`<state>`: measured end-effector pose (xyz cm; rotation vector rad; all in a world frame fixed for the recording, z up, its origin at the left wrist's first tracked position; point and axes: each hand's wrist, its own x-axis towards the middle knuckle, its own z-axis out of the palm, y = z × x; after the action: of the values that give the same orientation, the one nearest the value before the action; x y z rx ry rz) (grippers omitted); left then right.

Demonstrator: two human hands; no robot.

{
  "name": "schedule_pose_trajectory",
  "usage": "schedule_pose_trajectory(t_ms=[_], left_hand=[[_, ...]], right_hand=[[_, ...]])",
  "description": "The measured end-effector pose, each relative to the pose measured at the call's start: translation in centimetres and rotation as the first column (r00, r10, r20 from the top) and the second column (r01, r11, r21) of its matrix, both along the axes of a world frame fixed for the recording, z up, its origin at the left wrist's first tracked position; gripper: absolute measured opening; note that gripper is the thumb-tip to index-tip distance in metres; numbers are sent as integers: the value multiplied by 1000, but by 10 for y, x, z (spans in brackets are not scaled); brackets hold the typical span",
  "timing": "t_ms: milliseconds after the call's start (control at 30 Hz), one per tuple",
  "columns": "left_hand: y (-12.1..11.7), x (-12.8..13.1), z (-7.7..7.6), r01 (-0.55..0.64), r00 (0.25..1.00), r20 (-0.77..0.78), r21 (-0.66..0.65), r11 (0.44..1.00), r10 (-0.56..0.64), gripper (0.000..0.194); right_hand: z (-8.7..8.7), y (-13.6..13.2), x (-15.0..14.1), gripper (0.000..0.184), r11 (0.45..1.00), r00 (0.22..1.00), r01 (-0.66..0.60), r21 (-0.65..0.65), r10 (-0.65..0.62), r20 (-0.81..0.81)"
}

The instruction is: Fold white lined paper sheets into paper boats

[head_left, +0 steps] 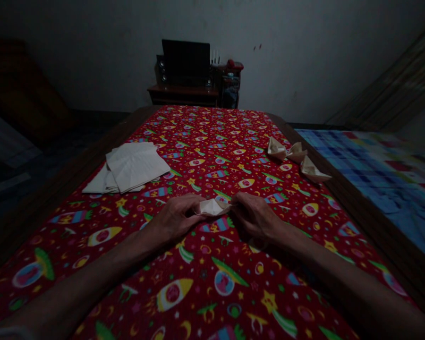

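Between my two hands is a small folded paper boat point(212, 207), pale and pointed at its ends. My left hand point(179, 212) pinches its left end, fingers closed. At the right end, my right hand point(253, 213) grips the other tip between thumb and fingers. The boat is held just over the red patterned cloth point(173, 288). To the left lies a stack of creased white paper sheets point(138, 165). Over on the right stand three finished folded paper boats point(313, 171), close together near the table's edge.
The cloth covers a long table with a dark wooden border point(343, 203). Beyond its far end, a black monitor point(186, 61) and speakers stand on a small desk point(184, 92). A blue checked surface point(368, 165) lies to the right.
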<state>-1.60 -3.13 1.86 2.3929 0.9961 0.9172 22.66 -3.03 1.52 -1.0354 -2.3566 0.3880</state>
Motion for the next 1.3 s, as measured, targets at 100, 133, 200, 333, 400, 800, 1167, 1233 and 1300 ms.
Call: schedule_pose_trajectory(t_ms=[100,133,200,333,400,800,1167,1233,1300], left_hand=[[1,0,-1,-10,1000,17,0,1000,10,16],[1,0,-2,-13,1000,21,-4,1000,13,16],[1,0,-2,-10,1000,26,-9,1000,10,15],[-1,0,-2,-14,1000,3,-18,1000,14,9],[-2,1,-1,-26,999,-34,-15,1000,26,12],[3,4,-8,-62,998,6,-54,997,62,29],[6,5,-2,9,992,-128,-32,999,-13,19],[8,6,-1,-19,988,-151,-45,999,12,15],[11,6,-2,-69,987,-152,-57,996,59,11]], right_hand=[[3,-1,0,16,997,997,-71,3,71,2],[4,-1,-1,26,995,995,-103,9,103,6],[2,-2,-3,43,989,989,-144,15,144,19],[-6,-1,-9,20,992,992,-126,-26,126,-17],[-10,-1,-11,15,994,993,-108,-35,106,-58],[-15,2,-8,13,994,981,-106,-29,100,-164],[-9,1,-11,20,987,982,-141,-79,130,-137],[-5,1,-12,20,986,988,-128,-105,117,-104],[-2,2,-12,18,987,993,-93,-130,83,-81]])
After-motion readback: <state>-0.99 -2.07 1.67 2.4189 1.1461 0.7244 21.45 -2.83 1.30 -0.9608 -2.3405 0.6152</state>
